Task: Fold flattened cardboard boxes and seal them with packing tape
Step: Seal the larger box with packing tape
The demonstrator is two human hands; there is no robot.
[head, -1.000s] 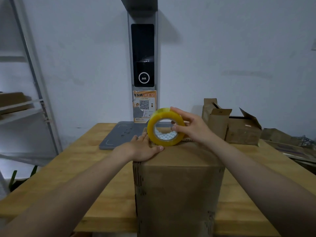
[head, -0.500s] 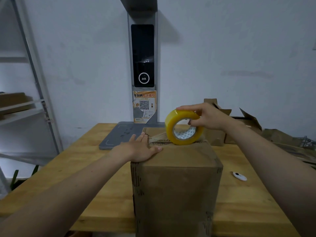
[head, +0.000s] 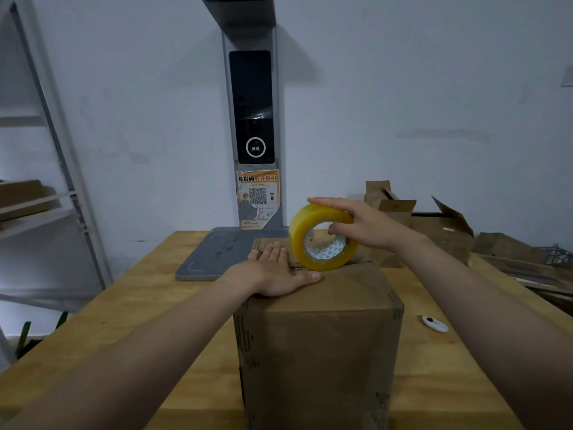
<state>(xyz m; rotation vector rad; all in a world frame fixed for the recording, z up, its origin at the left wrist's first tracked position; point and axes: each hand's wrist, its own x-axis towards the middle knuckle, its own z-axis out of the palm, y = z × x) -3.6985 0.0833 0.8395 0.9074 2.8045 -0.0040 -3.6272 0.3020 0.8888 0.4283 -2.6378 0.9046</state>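
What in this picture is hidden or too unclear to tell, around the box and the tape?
Head view only.
- Top seam of the box: partly covered by the left hand and the tape roll, held by the right hand; whether tape sticks there is unclear.
- Box bottom: cut off by the lower edge.
- White thing on the table: too small to name.

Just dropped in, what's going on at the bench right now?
A person is taping a cardboard box that stands on the wooden table. The left hand lies flat on the box's top, holding the flaps down. The right hand grips a yellow roll of packing tape, set on edge at the flap seam. I cannot tell whether any tape is stuck down. A small white cutter-like tool lies to the box's right.
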